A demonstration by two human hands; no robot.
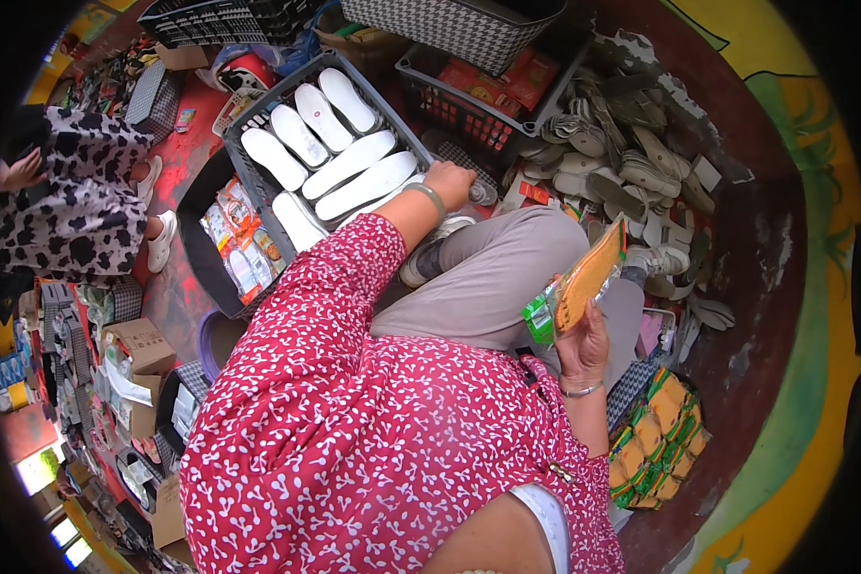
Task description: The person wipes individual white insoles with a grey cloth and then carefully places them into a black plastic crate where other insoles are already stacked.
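Orange-tan, the insole stands tilted in the right hand, above the person's right leg, with a green-and-clear wrapper showing around it; thumb and fingers pinch its lower end, though whether it lies inside the wrapper or against it cannot be told; the left hand reaches to the corner of a grey crate of white insoles, its fingers bent downward, and whether they grip anything is hidden; the step in hand appears to be handling one insole with its packaging, and the next move would seem to call for a steady pinch on the insole and a free left hand for the loose wrapper; as for labels, the wrapper, the green-and-orange packs by the right forearm and the red packets in the black crate look printed, but their lettering is too small to read reliably.
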